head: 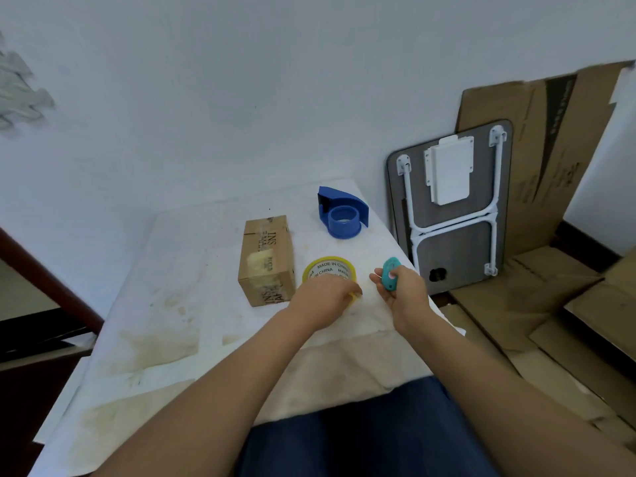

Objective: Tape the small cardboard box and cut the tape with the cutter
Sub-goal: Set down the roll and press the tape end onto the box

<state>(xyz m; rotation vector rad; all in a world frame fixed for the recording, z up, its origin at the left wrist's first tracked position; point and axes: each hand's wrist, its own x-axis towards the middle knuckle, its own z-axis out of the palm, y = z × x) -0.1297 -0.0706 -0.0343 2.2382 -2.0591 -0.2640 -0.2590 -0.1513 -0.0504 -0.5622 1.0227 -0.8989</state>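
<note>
Head view showed the box (267, 261), light and stiff, sitting mid-table (179, 304), the left hand (323, 299) pinching the tape roll (329, 271) by its near rim, the right hand (401, 287) gripping the smooth little cutter (390, 273).

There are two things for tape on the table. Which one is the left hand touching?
The yellow tape roll, beside the cardboard box. The left hand rests on its near edge. The blue tape dispenser stands farther back, untouched.
</note>
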